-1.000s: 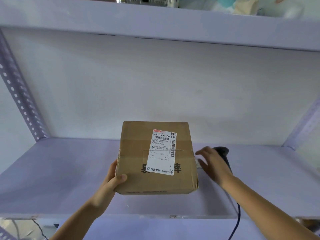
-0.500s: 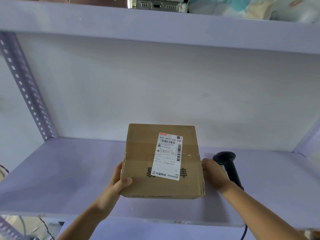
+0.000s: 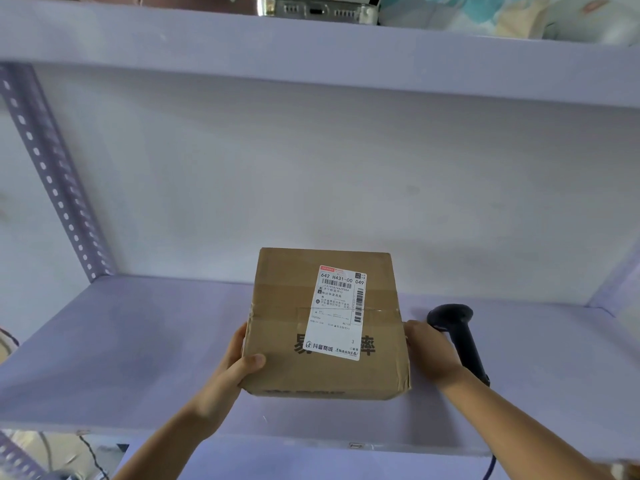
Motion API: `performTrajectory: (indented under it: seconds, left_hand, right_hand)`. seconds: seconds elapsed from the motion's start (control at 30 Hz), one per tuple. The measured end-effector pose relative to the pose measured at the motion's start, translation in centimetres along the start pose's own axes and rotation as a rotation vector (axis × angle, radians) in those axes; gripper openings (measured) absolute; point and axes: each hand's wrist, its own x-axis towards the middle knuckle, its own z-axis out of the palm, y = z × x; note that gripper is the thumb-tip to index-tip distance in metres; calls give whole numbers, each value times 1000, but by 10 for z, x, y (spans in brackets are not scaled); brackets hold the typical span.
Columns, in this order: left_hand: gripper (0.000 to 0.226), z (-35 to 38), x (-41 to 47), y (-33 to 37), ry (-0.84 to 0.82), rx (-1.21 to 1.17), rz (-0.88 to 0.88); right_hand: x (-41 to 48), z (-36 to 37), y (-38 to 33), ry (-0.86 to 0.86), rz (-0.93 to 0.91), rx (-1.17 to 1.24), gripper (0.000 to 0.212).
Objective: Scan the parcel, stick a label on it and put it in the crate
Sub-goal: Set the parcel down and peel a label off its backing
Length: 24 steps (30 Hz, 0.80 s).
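Note:
A brown cardboard parcel sits on the pale purple shelf, its top facing me. A white shipping label with barcodes is stuck on the top. My left hand grips the parcel's near left corner, thumb on top. My right hand presses flat against the parcel's right side. A black handheld scanner lies on the shelf just right of my right hand, its cable running off the front edge. No crate is in view.
An upper shelf overhangs close above, with a metal device and soft items on it. A perforated upright stands at the left, another upright at the right. The wall is right behind the parcel.
My right hand has come off the scanner and moved left onto the parcel's right side. The left hand keeps its grip. The view has tilted slightly.

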Motion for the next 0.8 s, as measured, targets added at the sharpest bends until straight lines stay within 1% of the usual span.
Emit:
performTrajectory:
  seconds: [0.07,0.17,0.27,0.3,0.37,0.47,0.57,0.63,0.67,0.73,0.8]
  left_hand:
    - [80,0,0,0,-10,8,-4]
    - [78,-1,0,1,-9,12,-11]
    - [78,-2,2,4,-7,16,-38]
    - [78,-2,2,5,-10,24,-51]
    - [77,-4,4,8,-16,36,-74]
    - [76,-7,6,11,-24,32,-101]
    - [75,-6,7,16,-64,27,-129]
    - [75,-6,8,17,-71,-6,-147]
    - [74,-6,9,17,-67,-33,-156]
    - [71,-6,9,15,-61,-68,-168]
    - [72,-6,10,13,-56,-81,-185]
  right_hand:
    - [-4,-1,-2,52,19,23,36]
    - [-3,-1,-1,58,39,-2,42]
    - [-2,-1,1,53,32,-98,33]
    - [-3,-3,2,76,48,-95,27]
    - [-2,-6,7,122,69,-96,24]
    - [-3,-16,11,293,66,-6,22]
    - [-10,-39,6,499,78,261,16]
    - [-15,-58,-5,619,79,397,14]
    - [-17,-68,-13,673,56,437,14]
    - [-23,-85,-33,788,-50,460,12]
    - [-31,-95,-58,818,-191,419,13]
